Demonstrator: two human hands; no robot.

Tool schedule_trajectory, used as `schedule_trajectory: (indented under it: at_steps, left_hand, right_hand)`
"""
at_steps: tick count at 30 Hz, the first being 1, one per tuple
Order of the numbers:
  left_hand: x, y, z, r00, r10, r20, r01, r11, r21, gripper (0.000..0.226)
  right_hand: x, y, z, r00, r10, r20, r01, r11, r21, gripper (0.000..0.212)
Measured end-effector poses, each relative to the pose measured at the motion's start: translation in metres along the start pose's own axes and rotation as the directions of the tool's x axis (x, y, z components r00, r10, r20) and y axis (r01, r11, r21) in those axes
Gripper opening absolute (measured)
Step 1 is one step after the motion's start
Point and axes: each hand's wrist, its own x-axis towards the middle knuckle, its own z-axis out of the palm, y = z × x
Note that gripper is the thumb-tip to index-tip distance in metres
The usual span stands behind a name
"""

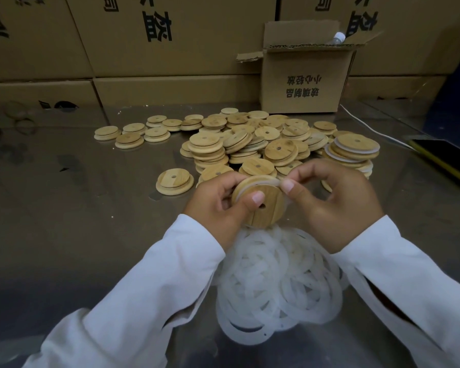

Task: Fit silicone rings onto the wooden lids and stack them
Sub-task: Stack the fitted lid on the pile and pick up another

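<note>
Head view shows one wooden lid [272,208] held up just above the surface [77,208]. The left hand [218,205] grips the lid by its rim, thumb pressed on the face beside the centre hole. The right hand [335,203] pinches a silicone ring [258,184] at the lid's upper edge, fingers curled in around it. The ring looks seated along the top arc only, so I reckon the fitting step is about midway. Next the ring needs stretching round the lower rim until it sits snug all the way round. Then the lid belongs on the ringed stack [353,152] to the right. Loose rings [276,282] lie heaped under the wrists, and bare lids [250,139] are piled beyond.
</note>
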Motion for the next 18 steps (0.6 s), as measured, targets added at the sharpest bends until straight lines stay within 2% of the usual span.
schedule_trajectory:
  at_steps: [5,8,11,18]
  left_hand:
    - [-0.0013,-0.0027,0.0014,1.0,-0.023,-0.017,0.022,1.0,-0.019,0.006]
    - [-0.0012,-0.004,0.0005,0.995,-0.08,-0.064,0.073,0.991,-0.109,0.023]
    - [0.0003,-0.0044,-0.0018,0.983,-0.147,-0.112,0.126,0.976,-0.178,0.026]
    - [-0.0005,-0.0034,0.0005,0.98,-0.16,-0.116,0.135,0.97,-0.202,0.029]
  right_hand:
    - [0.0003,0.0038,0.0019,0.998,0.047,0.046,-0.052,0.991,0.123,0.01]
    - [0.0004,0.006,0.0033,0.997,0.076,0.02,-0.078,0.98,0.185,0.008]
    - [-0.0002,0.0061,0.0048,0.997,0.069,0.02,-0.072,0.977,0.199,0.005]
    - [-0.0055,0.0046,0.0076,0.997,0.039,-0.065,-0.027,0.982,0.186,0.009]
